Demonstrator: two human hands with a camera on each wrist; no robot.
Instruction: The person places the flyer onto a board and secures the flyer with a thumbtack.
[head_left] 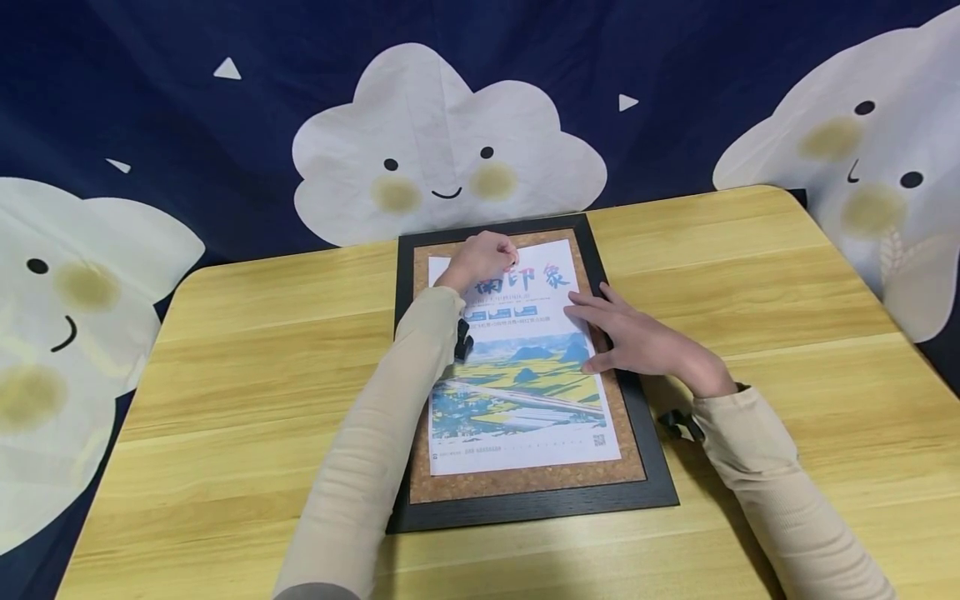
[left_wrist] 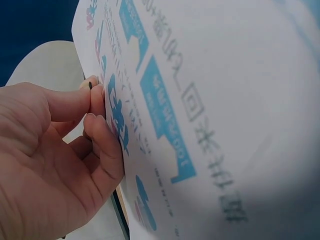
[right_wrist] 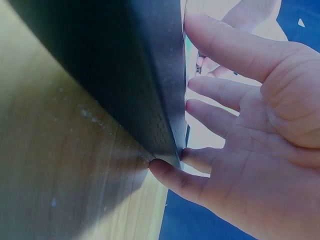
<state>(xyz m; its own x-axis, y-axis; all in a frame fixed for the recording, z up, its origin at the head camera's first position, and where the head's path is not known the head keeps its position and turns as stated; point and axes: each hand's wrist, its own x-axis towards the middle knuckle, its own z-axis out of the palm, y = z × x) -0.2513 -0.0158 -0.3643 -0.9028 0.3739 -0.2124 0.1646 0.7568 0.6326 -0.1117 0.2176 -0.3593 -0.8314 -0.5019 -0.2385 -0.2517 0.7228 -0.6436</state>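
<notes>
Two hands work on one poster [head_left: 517, 367] lying flat inside a black frame [head_left: 637, 417] with a cork-brown border. My left hand [head_left: 483, 258] reaches to the poster's far edge; there the grip is closed, thumb and fingertips [left_wrist: 97, 95] pinching a small dark item against the paper, too small to identify, perhaps a pin. The sheet lies directly under and ahead of that grip, its printed characters running past the knuckles in the left wrist view.

My right hand [head_left: 637, 337] lies flat with fingers straight and spread, its grip open, pressing the poster's right margin where paper meets frame. Seen from the right wrist, the fingers [right_wrist: 225, 45] rest across the frame's dark side wall [right_wrist: 140, 85], and the lowest one touches the wood beneath it.

Relation of note: the poster's long axis runs away from me, from the near short edge toward the pinching left grip. The left grip is nearer the top edge; the right grip holds the sheet at mid-length, to the right of and nearer to me than the left.

Surface: a pale wooden table [head_left: 225, 375] carries the frame. A small black object [head_left: 678, 423] lies just beside the right wrist, at the frame's right edge. Beyond both grips hangs a dark blue cloth [head_left: 262, 125] printed with smiling white clouds [head_left: 442, 142].
</notes>
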